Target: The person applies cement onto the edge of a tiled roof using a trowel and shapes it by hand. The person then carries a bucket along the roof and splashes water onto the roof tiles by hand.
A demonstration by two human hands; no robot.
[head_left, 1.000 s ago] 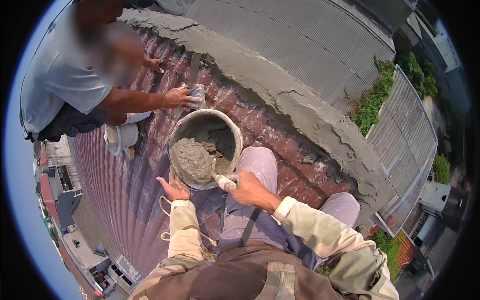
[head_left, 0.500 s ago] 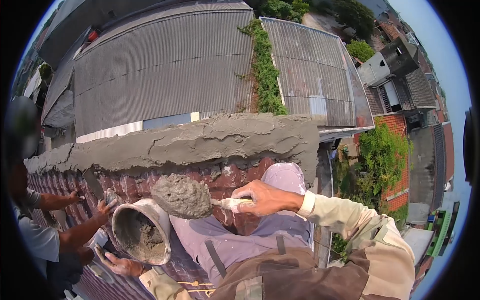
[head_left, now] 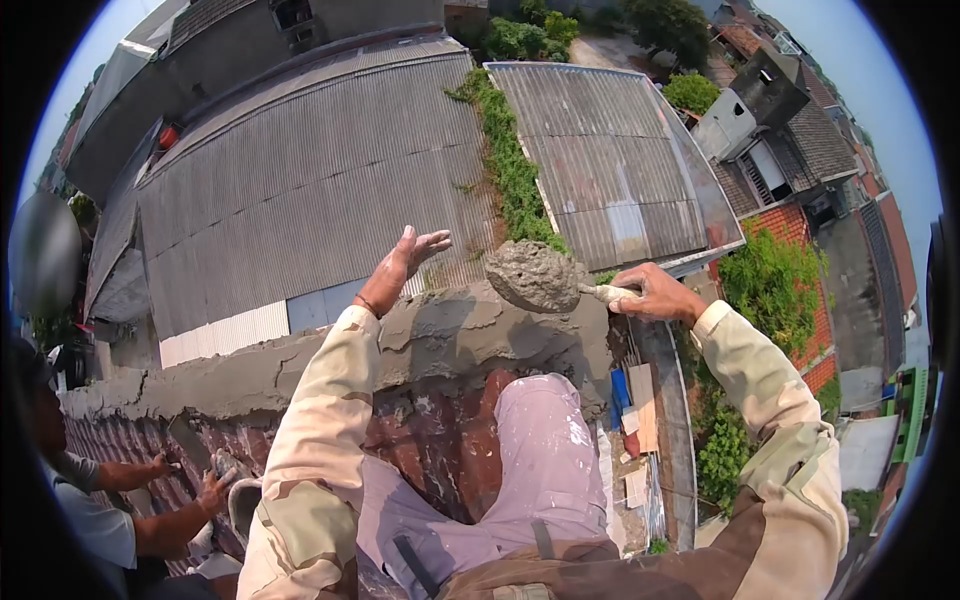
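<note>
My right hand [head_left: 657, 296] grips the pale handle of a trowel [head_left: 606, 292]. A big heap of wet grey mortar [head_left: 535, 276] covers the trowel's blade, held above the right end of the ridge. My left hand [head_left: 398, 270] is raised over the ridge's far edge, fingers stretched out and nothing in it. Below both hands runs the mortar-coated ridge [head_left: 450, 335], its surface rough and uneven. Reddish-brown roof tiles [head_left: 430, 450] slope beneath it, between my legs. The rim of a bucket [head_left: 241, 508] shows behind my left sleeve; its contents are hidden.
A co-worker's arms [head_left: 165, 530] reach over the tiles at the left. Past the ridge, a lower corrugated roof [head_left: 310, 180] spreads out. The roof drops off on the right, where boards [head_left: 643, 410] lie far below beside a green tree [head_left: 770, 280].
My right hand has lifted the loaded trowel up and to the right, over the ridge. My left hand has left the bucket's side and risen to the ridge's far edge.
</note>
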